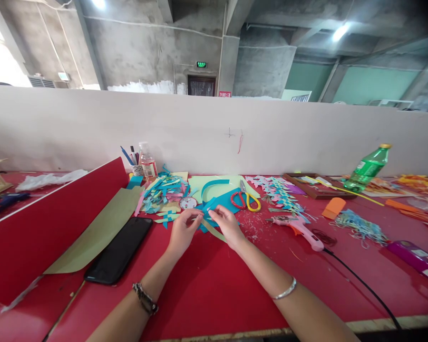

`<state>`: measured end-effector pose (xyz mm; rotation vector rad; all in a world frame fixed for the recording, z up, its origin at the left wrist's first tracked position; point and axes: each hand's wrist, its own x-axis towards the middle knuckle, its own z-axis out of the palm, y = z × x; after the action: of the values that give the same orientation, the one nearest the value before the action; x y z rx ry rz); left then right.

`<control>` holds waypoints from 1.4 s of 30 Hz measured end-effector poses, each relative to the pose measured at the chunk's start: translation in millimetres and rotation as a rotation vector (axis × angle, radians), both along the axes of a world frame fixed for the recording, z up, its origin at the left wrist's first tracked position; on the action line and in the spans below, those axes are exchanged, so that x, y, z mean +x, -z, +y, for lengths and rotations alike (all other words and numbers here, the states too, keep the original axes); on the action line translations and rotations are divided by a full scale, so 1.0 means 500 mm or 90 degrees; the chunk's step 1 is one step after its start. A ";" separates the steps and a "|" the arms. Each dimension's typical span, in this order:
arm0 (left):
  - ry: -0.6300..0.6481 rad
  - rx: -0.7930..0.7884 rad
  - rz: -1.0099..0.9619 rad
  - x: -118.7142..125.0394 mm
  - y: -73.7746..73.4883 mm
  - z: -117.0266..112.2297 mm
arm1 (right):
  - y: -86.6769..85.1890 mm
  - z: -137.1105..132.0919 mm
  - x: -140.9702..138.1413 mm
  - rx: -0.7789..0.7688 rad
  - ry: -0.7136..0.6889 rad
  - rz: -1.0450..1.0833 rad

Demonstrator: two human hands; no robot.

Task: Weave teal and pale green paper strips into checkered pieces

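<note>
My left hand (184,229) and my right hand (227,225) meet over the red table, thumbs and forefingers pinched close together. A pale green paper strip (214,231) runs between them, its lower end hanging beneath my right fingers. Blue paper (219,202) lies just behind the hands, with a curled blue strip (210,184) on it; where the held strip meets the blue is hidden. Scissors (252,202) with red and yellow handles rest behind my right hand. Left of the fingers are a small woven blue-and-green piece (168,217) and a round tin (188,203).
A pile of cut strips (167,192) lies at back left. A black phone (118,250) and olive sheet (96,232) are at left beside a red divider (64,223). On the right lie a corded pink glue gun (299,229), braided paper (278,192) and a leaning green bottle (369,166).
</note>
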<state>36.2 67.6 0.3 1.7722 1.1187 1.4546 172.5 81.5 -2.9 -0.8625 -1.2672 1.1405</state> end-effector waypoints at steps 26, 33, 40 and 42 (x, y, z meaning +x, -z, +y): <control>0.075 -0.111 0.022 0.004 0.014 0.005 | -0.001 0.022 0.025 -0.063 0.034 0.126; 0.087 -0.181 0.011 0.001 0.017 0.007 | -0.001 0.030 0.035 -0.062 0.074 0.154; 0.089 -0.195 0.011 0.001 0.014 0.008 | 0.003 0.039 0.042 -0.053 0.104 0.158; 0.089 -0.190 -0.006 0.001 0.016 0.010 | 0.002 0.039 0.044 -0.057 0.099 0.163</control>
<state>36.5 72.6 -7.9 1.5969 1.1178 1.1461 194.4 100.8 -4.0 -0.8358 -0.9297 1.1481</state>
